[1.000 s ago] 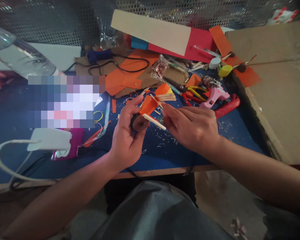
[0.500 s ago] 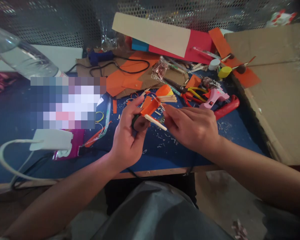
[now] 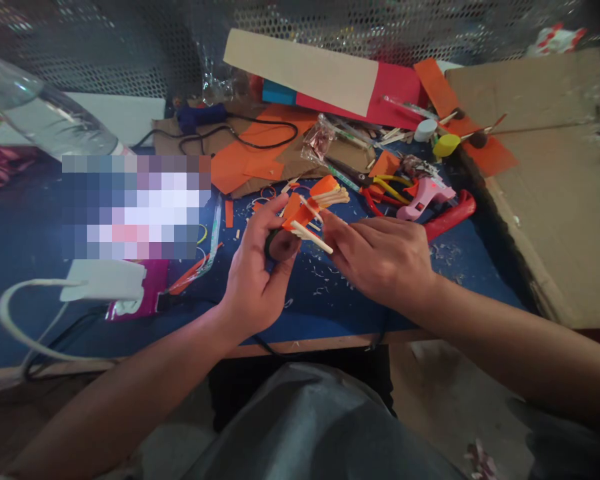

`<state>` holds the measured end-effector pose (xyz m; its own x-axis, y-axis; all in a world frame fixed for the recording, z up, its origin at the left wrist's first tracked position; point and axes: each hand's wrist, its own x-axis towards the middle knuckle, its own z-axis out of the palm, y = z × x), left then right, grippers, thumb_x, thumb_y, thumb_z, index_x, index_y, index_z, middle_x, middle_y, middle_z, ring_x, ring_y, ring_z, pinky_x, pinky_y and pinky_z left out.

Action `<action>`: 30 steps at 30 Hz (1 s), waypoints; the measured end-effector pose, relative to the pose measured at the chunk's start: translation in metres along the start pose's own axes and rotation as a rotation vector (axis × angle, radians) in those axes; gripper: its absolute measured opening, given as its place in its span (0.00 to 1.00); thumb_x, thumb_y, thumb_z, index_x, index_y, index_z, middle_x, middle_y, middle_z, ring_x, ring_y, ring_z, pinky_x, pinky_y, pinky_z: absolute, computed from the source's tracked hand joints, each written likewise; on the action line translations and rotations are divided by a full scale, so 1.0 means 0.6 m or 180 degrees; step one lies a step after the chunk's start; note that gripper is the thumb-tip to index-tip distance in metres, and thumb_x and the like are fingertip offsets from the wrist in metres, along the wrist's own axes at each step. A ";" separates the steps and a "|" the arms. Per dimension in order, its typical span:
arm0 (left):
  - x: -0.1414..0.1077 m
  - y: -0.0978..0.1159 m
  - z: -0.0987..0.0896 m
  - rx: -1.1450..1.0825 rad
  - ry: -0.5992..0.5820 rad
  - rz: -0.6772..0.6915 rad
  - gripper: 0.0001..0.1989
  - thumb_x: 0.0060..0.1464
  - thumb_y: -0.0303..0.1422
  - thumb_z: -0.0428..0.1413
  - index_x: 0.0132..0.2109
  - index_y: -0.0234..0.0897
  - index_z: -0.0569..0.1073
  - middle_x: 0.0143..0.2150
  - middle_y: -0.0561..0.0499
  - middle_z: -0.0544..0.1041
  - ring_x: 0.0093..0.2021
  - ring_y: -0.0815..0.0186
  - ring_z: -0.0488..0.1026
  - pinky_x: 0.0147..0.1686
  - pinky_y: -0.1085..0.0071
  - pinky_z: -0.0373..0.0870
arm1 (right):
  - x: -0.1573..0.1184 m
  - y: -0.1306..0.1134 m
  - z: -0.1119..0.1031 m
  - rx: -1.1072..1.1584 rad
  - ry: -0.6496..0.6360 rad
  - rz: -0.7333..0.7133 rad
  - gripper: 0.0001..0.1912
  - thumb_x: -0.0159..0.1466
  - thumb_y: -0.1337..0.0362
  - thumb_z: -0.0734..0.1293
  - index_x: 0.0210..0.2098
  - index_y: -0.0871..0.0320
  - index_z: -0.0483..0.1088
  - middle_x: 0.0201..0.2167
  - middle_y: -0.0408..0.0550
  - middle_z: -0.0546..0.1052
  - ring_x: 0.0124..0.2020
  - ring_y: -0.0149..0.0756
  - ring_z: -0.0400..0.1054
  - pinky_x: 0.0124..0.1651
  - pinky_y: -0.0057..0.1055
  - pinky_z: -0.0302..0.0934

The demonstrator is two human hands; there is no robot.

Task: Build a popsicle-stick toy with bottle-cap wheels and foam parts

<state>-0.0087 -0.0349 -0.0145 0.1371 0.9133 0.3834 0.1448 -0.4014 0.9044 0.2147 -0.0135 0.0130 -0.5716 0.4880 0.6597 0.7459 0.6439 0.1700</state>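
My left hand point(image 3: 255, 273) is wrapped round a small craft piece point(image 3: 305, 212) of orange paper with pale wooden sticks along two of its sides. A dark round part point(image 3: 283, 245) of it shows between thumb and fingers. From the right, my right hand point(image 3: 385, 257) pinches at the piece, its fingertips at a thin pale stick point(image 3: 311, 208) lying across the orange paper. Those fingertips are partly hidden behind the hand.
Behind the hands lie orange paper point(image 3: 237, 157), a pink glue gun point(image 3: 423, 200), red-handled pliers point(image 3: 450, 217) and a blue tool point(image 3: 200, 118) with a black cord. A bottle point(image 3: 45, 110) and white charger point(image 3: 103, 279) are left; cardboard point(image 3: 560, 200) is right.
My right fingertips have shifted slightly left and down against the craft piece. The piece is tilted a little differently in my left hand, which has barely moved.
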 end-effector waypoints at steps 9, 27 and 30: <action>0.010 0.015 0.004 -0.0255 0.0134 -0.0196 0.27 0.68 0.34 0.65 0.70 0.46 0.72 0.53 0.46 0.80 0.47 0.60 0.79 0.59 0.59 0.77 | -0.005 -0.005 0.018 0.0605 0.0201 -0.0044 0.11 0.75 0.68 0.67 0.50 0.64 0.81 0.26 0.43 0.83 0.26 0.32 0.75 0.29 0.34 0.62; 0.032 0.020 -0.009 -0.2000 0.0259 -0.1211 0.21 0.58 0.27 0.66 0.56 0.45 0.75 0.39 0.53 0.76 0.36 0.64 0.76 0.32 0.67 0.77 | -0.002 0.053 0.012 0.2407 0.0530 0.1243 0.07 0.73 0.58 0.64 0.39 0.53 0.69 0.22 0.38 0.68 0.19 0.30 0.57 0.23 0.32 0.55; 0.036 0.030 -0.010 -0.2381 0.0216 -0.1398 0.18 0.56 0.29 0.66 0.54 0.41 0.77 0.34 0.52 0.75 0.34 0.65 0.74 0.30 0.70 0.75 | -0.004 0.054 0.021 0.3048 0.0299 0.1493 0.19 0.72 0.45 0.69 0.50 0.53 0.70 0.22 0.35 0.65 0.19 0.29 0.54 0.21 0.30 0.51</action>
<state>-0.0087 -0.0220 0.0113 0.1577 0.9867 -0.0403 -0.5145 0.1170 0.8495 0.2358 0.0136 0.0078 -0.2383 0.7859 0.5705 0.2821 0.6181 -0.7337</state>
